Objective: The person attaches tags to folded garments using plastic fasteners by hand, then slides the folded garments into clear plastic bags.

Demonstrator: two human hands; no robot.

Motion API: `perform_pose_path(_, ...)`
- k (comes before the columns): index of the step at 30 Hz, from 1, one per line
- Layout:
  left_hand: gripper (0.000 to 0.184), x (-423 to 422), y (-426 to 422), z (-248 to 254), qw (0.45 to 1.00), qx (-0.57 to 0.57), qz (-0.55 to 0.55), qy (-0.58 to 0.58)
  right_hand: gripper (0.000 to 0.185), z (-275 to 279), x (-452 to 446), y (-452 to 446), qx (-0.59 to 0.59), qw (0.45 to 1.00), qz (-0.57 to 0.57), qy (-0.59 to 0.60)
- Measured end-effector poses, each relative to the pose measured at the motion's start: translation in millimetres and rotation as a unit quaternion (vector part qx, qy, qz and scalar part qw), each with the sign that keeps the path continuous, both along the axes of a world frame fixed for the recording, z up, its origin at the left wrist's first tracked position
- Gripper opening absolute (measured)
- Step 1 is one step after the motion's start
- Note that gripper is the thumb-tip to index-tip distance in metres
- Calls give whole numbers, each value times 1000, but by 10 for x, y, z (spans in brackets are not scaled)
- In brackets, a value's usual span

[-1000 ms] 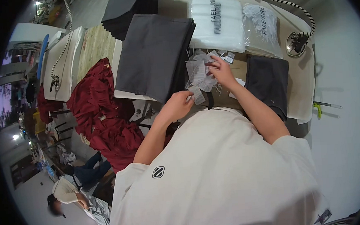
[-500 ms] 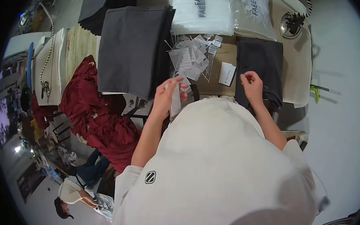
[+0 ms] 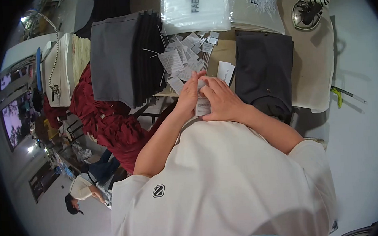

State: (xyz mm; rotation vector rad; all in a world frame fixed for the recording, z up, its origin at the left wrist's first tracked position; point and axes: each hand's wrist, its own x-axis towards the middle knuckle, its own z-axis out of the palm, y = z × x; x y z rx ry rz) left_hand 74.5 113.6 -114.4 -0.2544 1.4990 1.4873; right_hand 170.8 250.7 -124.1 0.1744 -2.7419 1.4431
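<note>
In front of my belly, at the table edge, my two hands meet around a printed tag (image 3: 203, 103). My left hand (image 3: 188, 97) grips its left side, fingers pointing up. My right hand (image 3: 224, 99) is bent over it from the right, with thumb and fingers closed at its edges. A loose pile of printed tags with thin strings (image 3: 182, 58) lies just beyond my hands. Beside my right hand are a white card (image 3: 225, 71) with black lettering and a folded dark grey garment (image 3: 264, 63) with a button.
A stack of folded dark grey garments (image 3: 114, 62) stands at left, near heaped dark red cloth (image 3: 111, 127). Clear printed plastic bags (image 3: 195, 13) lie at the back. A metal dish (image 3: 306, 14) sits back right. Another person (image 3: 83, 189) works at lower left.
My right hand has moved left from the folded garment to the tag by my left hand. Both hands are now together on it. The view has shifted slightly.
</note>
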Motion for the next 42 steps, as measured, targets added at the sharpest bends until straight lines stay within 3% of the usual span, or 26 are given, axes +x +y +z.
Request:
perform_pose_path(3,64,154,5,-172,999,-2,30,-10,73,-217,48,165,-24,1000,3,5)
perform_pose_path(5,56,234,-33,-203,996,-56,5,67,66,-536,-120,404,86,989,-94,-78)
perform_pose_path(7,52,301,-148,-192,990,-87,-2,110,66,-843,-374,580,193,967,-160,-44)
perform_pose_path(8,48,306,-240,-175,993,-75,13,84,66,-966,-502,655,191,968,-157,-37)
perform_pose_path(10,39,268,-435,-144,997,-47,39,36,70,-1098,-758,782,316,943,-91,-55)
perform_pose_path(14,31,159,-847,-178,989,-57,10,136,70,-1194,-987,899,395,905,-63,-142)
perform_pose_path(19,27,45,-1227,-435,994,-42,54,81,70,-1133,-974,946,379,905,-42,-189)
perform_pose_path(22,26,25,-1345,-526,995,-57,21,73,57,-1127,-923,868,440,893,-92,-12)
perform_pose_path(23,26,15,-1386,-561,996,-51,22,70,57,-1136,-930,818,445,891,-90,-13)
perform_pose_path(26,30,34,-1504,-622,993,-58,-25,100,45,-1109,-959,540,161,950,-202,-173)
perform_pose_path(27,30,37,-1563,-666,994,-55,-20,96,45,-1091,-921,394,166,950,-198,-175)
perform_pose_path(29,34,2,-1654,-764,990,-76,-51,110,41,-1048,-859,81,-17,950,-168,-263)
perform_pose_path(31,35,-66,-1692,-925,988,-79,-65,118,40,-1128,-974,-178,10,949,-167,-266)
perform_pose_path(34,39,-116,-1766,-1306,960,-120,-203,154,37,-1325,-1044,-423,54,947,-159,-275)
perform_pose_path(39,42,-274,-1737,-1854,960,-80,-204,173,33,-1230,-1212,-305,39,951,-178,-251)
perform_pose_path(42,43,-319,-1618,-2024,944,-82,-186,262,30,-996,-1175,-250,46,951,-205,-229)
